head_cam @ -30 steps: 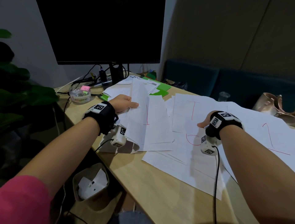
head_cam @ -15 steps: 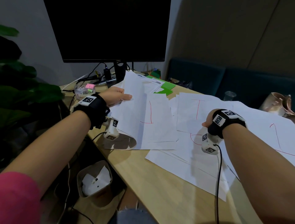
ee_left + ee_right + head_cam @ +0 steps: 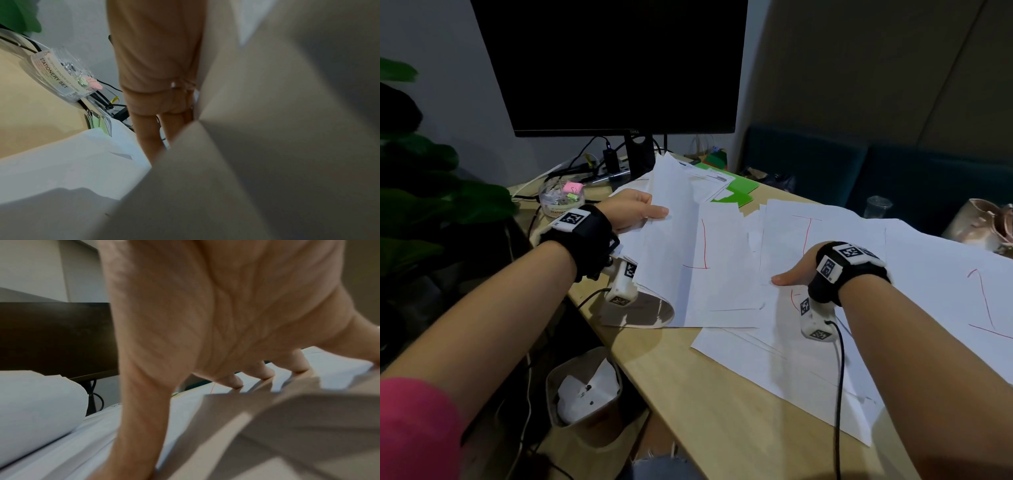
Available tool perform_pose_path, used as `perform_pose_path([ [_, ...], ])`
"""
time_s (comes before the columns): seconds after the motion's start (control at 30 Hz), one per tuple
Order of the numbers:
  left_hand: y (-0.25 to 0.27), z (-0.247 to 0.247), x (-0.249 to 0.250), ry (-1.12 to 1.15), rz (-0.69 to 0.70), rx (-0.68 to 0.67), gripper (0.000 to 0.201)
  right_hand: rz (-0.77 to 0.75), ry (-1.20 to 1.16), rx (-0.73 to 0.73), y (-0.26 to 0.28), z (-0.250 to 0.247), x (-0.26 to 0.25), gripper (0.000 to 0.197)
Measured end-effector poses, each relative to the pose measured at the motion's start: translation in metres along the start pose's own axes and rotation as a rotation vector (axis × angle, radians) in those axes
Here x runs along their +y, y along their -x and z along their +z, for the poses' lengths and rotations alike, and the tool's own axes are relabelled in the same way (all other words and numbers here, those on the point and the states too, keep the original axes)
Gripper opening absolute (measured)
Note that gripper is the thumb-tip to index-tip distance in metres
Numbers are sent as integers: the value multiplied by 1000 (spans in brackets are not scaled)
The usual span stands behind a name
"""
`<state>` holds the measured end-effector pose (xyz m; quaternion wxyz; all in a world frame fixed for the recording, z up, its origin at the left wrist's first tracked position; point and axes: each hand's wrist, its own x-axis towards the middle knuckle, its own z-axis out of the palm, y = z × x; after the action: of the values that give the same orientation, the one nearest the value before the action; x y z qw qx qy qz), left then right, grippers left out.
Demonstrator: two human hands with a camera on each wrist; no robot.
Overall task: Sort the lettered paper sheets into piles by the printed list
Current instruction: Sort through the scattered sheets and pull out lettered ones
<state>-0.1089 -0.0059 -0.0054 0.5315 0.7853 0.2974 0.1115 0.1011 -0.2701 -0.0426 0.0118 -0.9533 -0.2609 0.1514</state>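
Sheets everywhere on the counter (image 3: 726, 421). My left hand (image 3: 631, 213) grips the lifted sheets (image 3: 674, 240), thumb on top, fingers (image 3: 147, 139) underneath per the left wrist view; that bundle curls up off the left pile, its near edge bowing down to the counter. Top visible page of the left pile (image 3: 722, 270) carries a red mark like an inverted T or L, I cannot tell which. My right hand (image 3: 799, 270) lies on the middle pile (image 3: 822, 236), thumb out flat on the paper; the right wrist view shows fingertips (image 3: 236, 381) pressing down on the sheet, nothing curled around anything. Middle pile shows a red I on top, a partly hidden red curve just by the wrist camera. Right pile (image 3: 941, 294) sits further right, red figure like a 1. More white sheets fan out under the middle pile toward the near edge. Printed list (image 3: 709, 180) lies behind the lifted sheets on green paper (image 3: 739, 192), near the monitor (image 3: 619, 65). Stationery tub (image 3: 561, 202) sits left of my left hand. Plant (image 3: 421, 192) at far left, bin (image 3: 585, 387) on the floor below the counter edge. Clear cup (image 3: 877, 206) and a tan bag (image 3: 983, 226) far right.
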Motion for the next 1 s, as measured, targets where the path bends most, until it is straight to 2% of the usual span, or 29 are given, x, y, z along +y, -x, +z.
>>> perform_pose_path([
  [0.03,-1,-2,-1,-2,-1,-7,54,-4,9,-2,-1,0,0,65],
  [0.07,-4,-6,-3,-2,11,-1,58,-18,20,3,-4,0,0,65],
  [0.17,1,-5,6,-25,14,15,33,-58,69,7,-8,-4,3,58],
  [0.23,3,-7,12,-46,20,9,12,-60,97,52,3,-9,7,43],
  [0.3,7,-9,15,-63,27,25,11,-20,130,83,18,-13,9,31],
  [0.33,5,-11,14,-65,23,26,12,-12,136,97,21,-16,10,33],
  [0.4,5,-17,12,-76,28,15,23,21,98,99,15,-25,5,49],
  [0.47,-1,-22,5,-57,9,4,53,-13,-4,67,-19,-36,2,55],
  [0.5,0,-21,6,-49,-2,8,60,-51,-13,71,-25,-45,-7,56],
  [0.6,2,-20,9,-91,2,14,38,-170,19,49,4,-64,-40,50],
  [0.73,-11,-27,0,-69,-24,0,74,-297,168,-37,21,-49,-72,46],
  [0.77,-11,-26,0,-76,-28,-3,73,-320,202,-82,22,-43,-78,48],
  [0.83,2,-20,8,-111,-17,25,56,-338,199,-208,21,-33,-84,58],
  [0.9,2,-18,7,-142,6,52,37,-313,45,-295,18,-31,-82,67],
  [1.0,-3,-18,0,-151,16,58,24,-224,-152,-171,5,-36,-65,67],
])
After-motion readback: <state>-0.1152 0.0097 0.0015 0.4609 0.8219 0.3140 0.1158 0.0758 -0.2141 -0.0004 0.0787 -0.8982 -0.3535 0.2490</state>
